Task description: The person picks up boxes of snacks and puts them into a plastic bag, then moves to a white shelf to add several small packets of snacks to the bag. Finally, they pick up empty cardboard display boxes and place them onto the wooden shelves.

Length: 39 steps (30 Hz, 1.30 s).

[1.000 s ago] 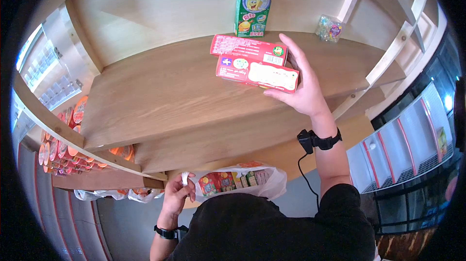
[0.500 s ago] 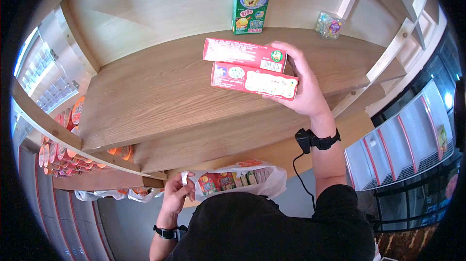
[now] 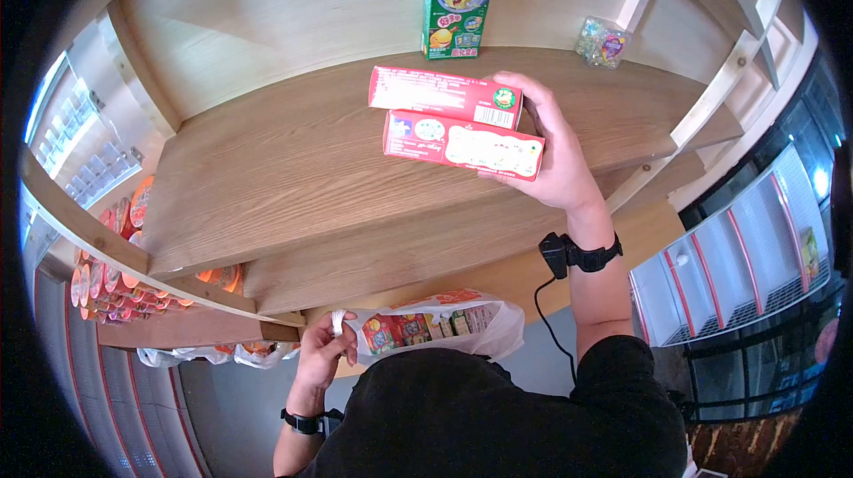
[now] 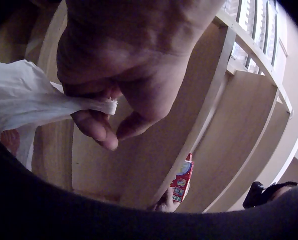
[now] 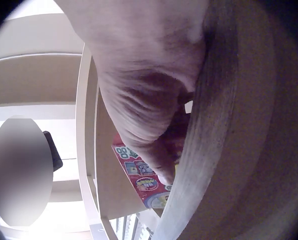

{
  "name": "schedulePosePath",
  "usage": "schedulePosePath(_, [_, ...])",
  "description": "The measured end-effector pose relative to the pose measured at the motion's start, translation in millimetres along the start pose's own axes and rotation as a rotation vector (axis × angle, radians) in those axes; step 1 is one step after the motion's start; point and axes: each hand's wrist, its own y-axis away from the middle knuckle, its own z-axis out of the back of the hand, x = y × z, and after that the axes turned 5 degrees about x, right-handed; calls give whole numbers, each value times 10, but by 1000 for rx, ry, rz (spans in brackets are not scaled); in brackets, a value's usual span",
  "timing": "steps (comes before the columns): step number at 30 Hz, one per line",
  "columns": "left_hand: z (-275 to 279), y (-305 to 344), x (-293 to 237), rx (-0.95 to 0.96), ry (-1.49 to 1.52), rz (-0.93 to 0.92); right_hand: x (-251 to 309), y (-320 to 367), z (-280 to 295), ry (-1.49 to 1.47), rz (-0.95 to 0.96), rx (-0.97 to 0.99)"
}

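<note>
My right hand (image 3: pixel 562 158) grips two red snack boxes by their right ends, thumb on the near side and fingers on the far side. The farther red box (image 3: pixel 435 94) shows a barcode; the nearer red box (image 3: pixel 422 139) has a white panel. Both are over the front half of the wooden shelf (image 3: pixel 267 167). Low at the left, my left hand (image 3: pixel 322 358) has the twisted handle of a white plastic bag (image 3: pixel 508 340) hooked in its curled fingers, as the left wrist view shows with the bag handle (image 4: pixel 84 106). Several packed boxes fill the bag.
A green cartoon box (image 3: pixel 456 23) stands upright against the shelf's back panel. Farther right sits a small clear packet (image 3: pixel 601 43). Orange-lidded tubs (image 3: pixel 115 278) are stacked at the left, and a white rack (image 3: pixel 729 256) stands at the right.
My right hand has carried the two red boxes slightly left, and they have turned a little. The left hand stays on the bag handle.
</note>
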Motion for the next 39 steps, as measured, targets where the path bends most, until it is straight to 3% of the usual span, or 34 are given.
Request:
schedulePosePath(25, [24, -63, -31, -47, 21, 28, -11, 20, 5, -44, -54, -4])
schedulePosePath(31, [147, -117, -22, -45, 503, 222, -31, 39, 22, -28, -57, 35])
schedulePosePath(39, [74, -195, -117, -59, 627, 246, -25, 28, -4, -72, -50, -21])
